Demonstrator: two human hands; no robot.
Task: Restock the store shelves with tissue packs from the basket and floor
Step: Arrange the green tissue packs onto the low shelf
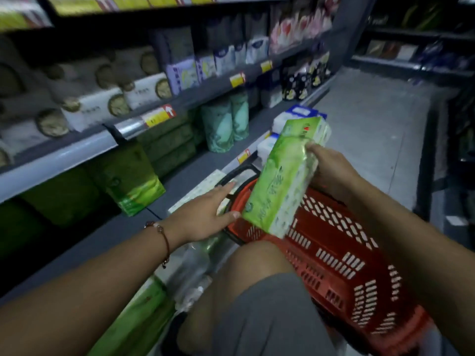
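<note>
— Dim aisle, this one. Grey store shelves (84, 150) run along the left of the frame, stacked with tissue and paper goods, and a pale floor (372, 129) stretches off to the upper right.

— Where's the pack being handled?

— Centre of the frame. A green tissue pack (280, 181) is held tilted above the red basket (341, 255), its upper end toward the shelves. The right hand (331, 170) grips it from the right side, fingers curled round the wrapper's edge.

— And the left hand?

— The left hand (205, 214) is spread flat, fingers straight, reaching in from the lower left. Its thumb tip is just beside the lower corner of the pack; I cannot tell whether it touches. There is a bracelet (163, 240) on that wrist.

— The basket is on the floor?

— It looks tipped, perforated side up, lower right of centre, partly behind a bent knee (257, 273) in grey shorts. Its black handle (241, 173) shows just past the left fingers.

— Any other stock about?

— Blue and white packs (293, 118) lie at the foot of the shelves, above the held pack. A green box (133, 186) stands on the bottom shelf at centre left. Crumpled clear wrapping (192, 273) and another green package (138, 319) lie at the bottom, left of the knee. Yellow price tags (158, 116) are clipped to the shelf rails.
</note>
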